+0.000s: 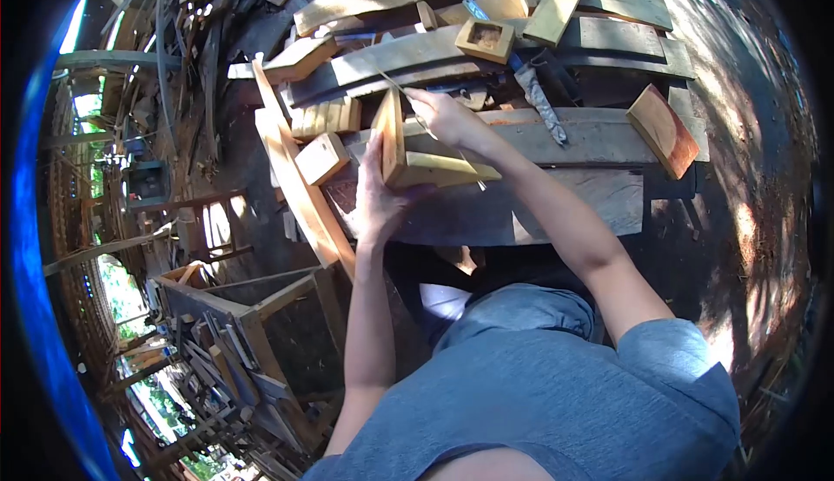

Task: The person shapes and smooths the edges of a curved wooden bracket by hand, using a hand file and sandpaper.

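Observation:
Above the bench, my left hand (376, 199) is wrapped round the lower left side of a wooden piece (393, 138) made of boards joined at an angle, one standing up and one reaching right. My right hand (441, 116) is closed on a thin, dark, rod-like tool (386, 75), whose tip points up and left past the top of the upright board. What kind of tool it is, I cannot tell. The fingers of my left hand are partly hidden behind the wood.
Planks form the bench (573, 138). On it lie a hollowed wooden block (486, 40), a small block (321, 159), a reddish-brown block (663, 131) and a wrapped tool (539, 103). A long strip (295, 181) slants at the left. An open wooden frame (248, 307) stands lower left.

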`<state>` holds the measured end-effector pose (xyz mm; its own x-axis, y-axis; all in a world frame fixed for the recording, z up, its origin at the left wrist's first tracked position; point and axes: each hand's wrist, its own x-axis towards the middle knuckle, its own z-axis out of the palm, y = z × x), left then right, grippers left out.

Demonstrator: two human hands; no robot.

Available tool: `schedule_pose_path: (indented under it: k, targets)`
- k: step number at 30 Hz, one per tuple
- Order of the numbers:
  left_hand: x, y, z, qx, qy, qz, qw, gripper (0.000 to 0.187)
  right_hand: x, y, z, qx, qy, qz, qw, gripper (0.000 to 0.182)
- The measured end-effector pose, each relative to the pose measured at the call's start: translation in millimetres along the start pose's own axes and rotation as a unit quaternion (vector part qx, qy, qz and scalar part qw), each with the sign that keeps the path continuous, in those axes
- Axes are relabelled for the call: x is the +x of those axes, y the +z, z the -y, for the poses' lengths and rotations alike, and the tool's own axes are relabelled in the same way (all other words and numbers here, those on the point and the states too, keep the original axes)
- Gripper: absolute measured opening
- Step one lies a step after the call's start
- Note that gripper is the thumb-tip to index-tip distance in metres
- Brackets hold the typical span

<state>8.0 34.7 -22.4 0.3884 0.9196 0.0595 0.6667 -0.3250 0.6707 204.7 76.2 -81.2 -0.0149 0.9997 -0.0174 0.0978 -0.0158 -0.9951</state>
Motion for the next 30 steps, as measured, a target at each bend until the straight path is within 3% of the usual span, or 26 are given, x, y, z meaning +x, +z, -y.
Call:
schedule_pose_path:
  k: [1,2,5,7,8,10,11,15,18,20,22,24,30]
  targets:
    - [6.6,0.3,1.5,-0.001,0.037,-0.008,0.999,0.118,-3.3,-4.4,10.3,-0.016,-0.026,-0.023,0.999,0.046]
    - [4.8,1.0,3.0,-0.030,0.019,0.008,0.999,0.121,-19.6,-12.7,16.7,-0.014,-0.011,0.012,1.000,0.050]
    - [6.3,3.2,8.8,-0.023,0.027,0.005,0.999,0.121,-73.0,-16.5,37.3,-0.040,-0.016,-0.021,0.999,0.047]
    - [5.7,2.0,5.9,-0.020,0.009,0.011,1.000,0.121,-90.2,-14.8,59.7,-0.117,0.080,0.025,0.990,0.048]
    - [6.8,1.2,6.7,-0.019,0.009,0.014,1.000,0.121,-80.9,-11.8,51.1,-0.115,0.082,0.023,0.990,0.048]
    - [8.8,2.0,7.4,-0.009,0.006,0.019,1.000,0.120,-44.0,-11.1,26.5,-0.074,-0.005,-0.020,0.997,0.048]
    - [8.8,4.0,7.6,-0.009,0.025,0.001,1.000,0.119,-29.6,-17.6,38.1,-0.091,0.063,0.010,0.994,0.050]
    - [5.8,3.0,8.3,-0.036,0.021,0.005,0.999,0.119,-34.7,-24.3,40.2,-0.099,0.021,0.036,0.994,0.049]
    - [5.9,1.7,4.6,-0.012,0.015,0.008,1.000,0.120,-73.0,-18.9,52.0,-0.138,0.077,0.037,0.987,0.045]
    - [7.1,4.2,7.4,-0.020,0.018,0.015,1.000,0.121,-60.3,-12.9,38.0,-0.110,-0.018,-0.018,0.994,0.044]
    - [9.9,2.4,6.5,-0.024,0.007,0.016,1.000,0.121,-26.2,-10.6,29.8,-0.134,-0.004,-0.038,0.990,0.045]
    - [10.3,-0.2,1.5,-0.019,0.005,0.017,1.000,0.121,-2.5,-11.8,36.7,-0.189,0.098,0.039,0.976,0.048]
    - [7.5,2.8,7.0,-0.017,0.019,0.000,1.000,0.119,-55.8,-16.7,61.8,-0.181,0.066,0.032,0.981,0.047]
